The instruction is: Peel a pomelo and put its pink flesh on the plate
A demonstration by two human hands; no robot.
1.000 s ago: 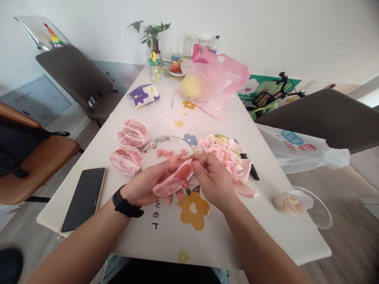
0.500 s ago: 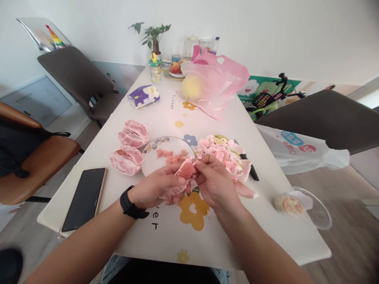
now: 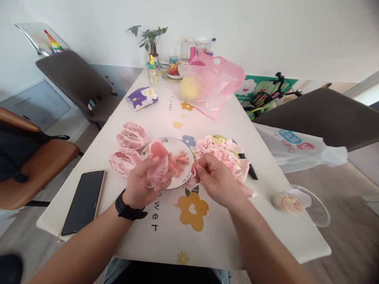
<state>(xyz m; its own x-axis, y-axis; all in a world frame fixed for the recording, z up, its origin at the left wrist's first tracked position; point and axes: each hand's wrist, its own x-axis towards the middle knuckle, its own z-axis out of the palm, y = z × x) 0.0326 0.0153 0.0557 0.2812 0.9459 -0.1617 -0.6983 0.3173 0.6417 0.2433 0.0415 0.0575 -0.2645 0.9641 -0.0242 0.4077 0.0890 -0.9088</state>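
A partly peeled pomelo chunk (image 3: 158, 171), with bare pink flesh at its top, is gripped by my left hand (image 3: 138, 185) over the left part of a patterned plate (image 3: 177, 183). Loose pomelo flesh (image 3: 181, 159) lies on that plate. At the plate's right rim, my right hand (image 3: 217, 181) pinches a strip of pomelo membrane (image 3: 194, 175) between thumb and fingers. Just beyond this hand sits a heap of pink and white peel (image 3: 219, 152). Two more pomelo chunks, one farther back (image 3: 132, 135) and one nearer (image 3: 124, 161), rest left of the plate.
A phone (image 3: 84, 203) lies at the table's left edge, and a clear plastic bowl (image 3: 315, 209) stands at the right. Part of a black knife (image 3: 252, 170) shows beside the peel. Farther back are a tissue pack (image 3: 142, 98) and a pink bag (image 3: 219, 79) holding a yellow fruit.
My hands have come apart. The left one has moved left with the pomelo chunk and tilted it up, while the right hand stays near the plate's right rim with the membrane strip.
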